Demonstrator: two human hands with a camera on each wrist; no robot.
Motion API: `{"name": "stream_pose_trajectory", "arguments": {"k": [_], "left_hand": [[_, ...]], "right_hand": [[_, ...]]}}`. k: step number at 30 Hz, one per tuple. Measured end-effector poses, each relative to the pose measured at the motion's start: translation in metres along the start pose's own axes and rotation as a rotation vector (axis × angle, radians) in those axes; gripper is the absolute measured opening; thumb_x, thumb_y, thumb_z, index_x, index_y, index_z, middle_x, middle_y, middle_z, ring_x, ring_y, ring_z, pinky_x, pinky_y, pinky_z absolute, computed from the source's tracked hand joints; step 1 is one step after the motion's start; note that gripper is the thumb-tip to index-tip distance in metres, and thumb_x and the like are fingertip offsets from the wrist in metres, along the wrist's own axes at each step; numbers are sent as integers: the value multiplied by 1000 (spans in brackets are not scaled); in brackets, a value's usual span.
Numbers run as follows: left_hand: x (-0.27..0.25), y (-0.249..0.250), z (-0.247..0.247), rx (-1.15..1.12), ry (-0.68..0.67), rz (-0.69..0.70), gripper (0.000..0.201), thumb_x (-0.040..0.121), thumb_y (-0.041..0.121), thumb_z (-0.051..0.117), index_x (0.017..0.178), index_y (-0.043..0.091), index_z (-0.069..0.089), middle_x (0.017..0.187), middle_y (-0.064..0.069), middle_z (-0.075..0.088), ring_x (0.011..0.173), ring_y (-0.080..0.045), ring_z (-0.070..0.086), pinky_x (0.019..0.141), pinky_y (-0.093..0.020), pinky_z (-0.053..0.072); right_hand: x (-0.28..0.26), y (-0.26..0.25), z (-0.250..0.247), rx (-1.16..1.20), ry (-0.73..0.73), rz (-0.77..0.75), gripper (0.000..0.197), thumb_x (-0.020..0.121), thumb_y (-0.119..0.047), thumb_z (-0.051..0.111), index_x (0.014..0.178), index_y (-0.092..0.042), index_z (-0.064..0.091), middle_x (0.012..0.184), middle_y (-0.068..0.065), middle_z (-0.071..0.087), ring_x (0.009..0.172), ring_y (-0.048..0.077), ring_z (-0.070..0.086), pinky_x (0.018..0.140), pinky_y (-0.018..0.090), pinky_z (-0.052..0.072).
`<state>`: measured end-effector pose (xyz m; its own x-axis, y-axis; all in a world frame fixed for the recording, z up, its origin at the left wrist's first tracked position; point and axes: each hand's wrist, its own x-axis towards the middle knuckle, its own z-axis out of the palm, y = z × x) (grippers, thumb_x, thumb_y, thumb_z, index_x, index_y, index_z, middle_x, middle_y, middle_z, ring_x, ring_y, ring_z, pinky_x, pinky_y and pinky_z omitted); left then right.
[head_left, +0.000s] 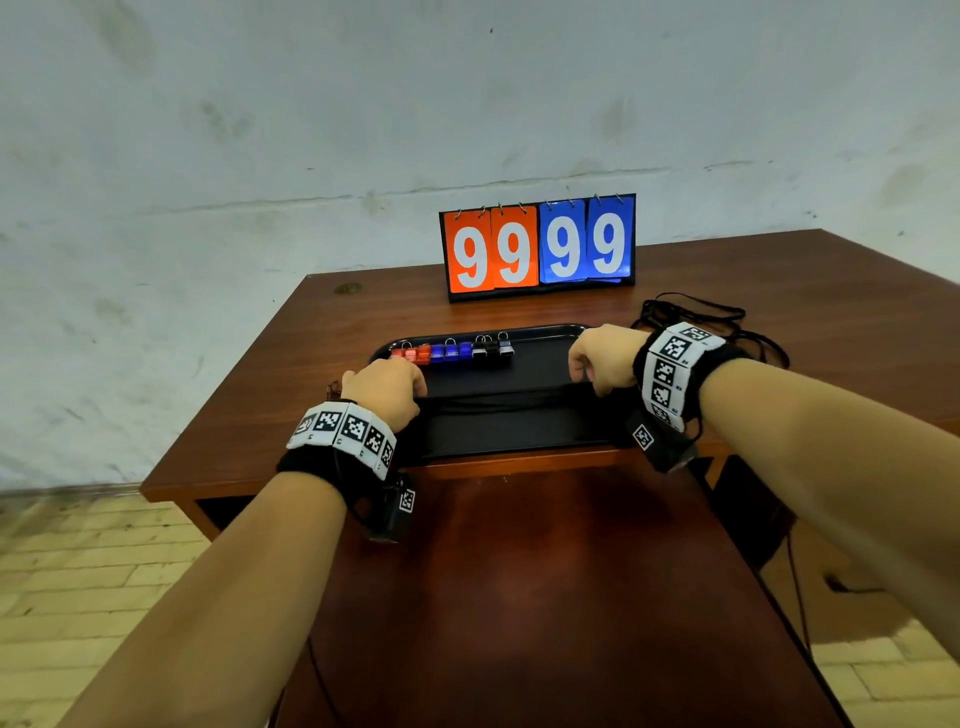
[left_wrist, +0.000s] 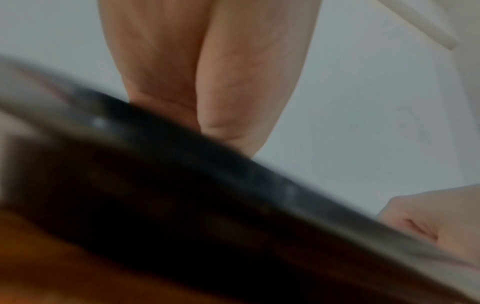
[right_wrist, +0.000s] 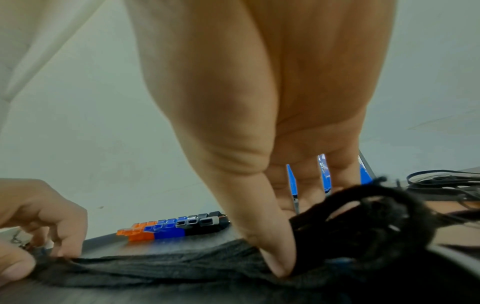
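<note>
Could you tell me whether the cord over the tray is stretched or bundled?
Stretched: the cord runs across the tray between left hand and right hand.

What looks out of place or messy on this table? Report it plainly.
The thin black cord lies in a loose tangle on the brown wooden table, outside the black plastic tray. The coloured binder clips stand in a tidy row.

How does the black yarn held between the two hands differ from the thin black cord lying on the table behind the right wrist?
The bundle of black woolly yarn runs nearly straight between the left hand and the right hand; the thin black cord lies in loose loops. The yarn spans the black oblong tray; the cord rests on the brown wooden table beside it. The yarn is thick and fuzzy, the cord thin. Both are black.
</note>
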<state>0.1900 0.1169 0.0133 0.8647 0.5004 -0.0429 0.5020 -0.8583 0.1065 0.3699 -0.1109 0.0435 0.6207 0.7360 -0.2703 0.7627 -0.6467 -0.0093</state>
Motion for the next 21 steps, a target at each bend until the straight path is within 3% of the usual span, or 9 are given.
{"name": "stream_pose_trajectory", "arguments": {"k": [2,5,8,13,18,21], "left_hand": [[2,2,-3,0,-16,-10,21,87,16,67,100,32,68,109,5,65,108,-22,59,104,-51,39],[4,5,-7,5,-38,-20,21,85,14,69,94,32,66,109,4,66,106,-23,60,97,-49,47],[6,9,-11,47,-52,-22,21,84,14,70,97,30,67,107,4,66,106,-23,60,98,-49,46],[7,19,-21,32,-110,11,35,79,29,77,111,29,64,110,7,61,108,-19,58,100,-45,46],[4,71,-38,-59,-101,151,31,84,33,72,113,22,67,111,3,64,102,-19,62,94,-35,51],[8,109,-44,-146,-100,216,29,86,30,71,113,20,68,111,3,63,102,-16,60,89,-30,49]], "right_hand": [[2,0,-1,10,-1,11,32,77,-3,75,106,-16,69,77,-13,55,83,14,58,64,20,46],[5,-2,-3,23,-11,34,32,76,-3,76,105,-16,69,83,-9,59,84,14,58,56,18,44],[7,-1,-4,46,-28,46,34,74,-3,77,105,-16,69,93,-4,63,86,15,59,64,21,47],[-1,12,-8,162,22,10,36,76,-11,80,109,-20,67,91,-8,58,87,14,57,74,26,47],[-24,48,-18,416,104,-8,32,80,-16,76,111,-16,67,95,-1,66,85,18,65,77,32,57],[-43,74,-20,540,228,26,29,82,-16,74,110,-18,66,96,1,66,77,20,65,66,32,55]]}}
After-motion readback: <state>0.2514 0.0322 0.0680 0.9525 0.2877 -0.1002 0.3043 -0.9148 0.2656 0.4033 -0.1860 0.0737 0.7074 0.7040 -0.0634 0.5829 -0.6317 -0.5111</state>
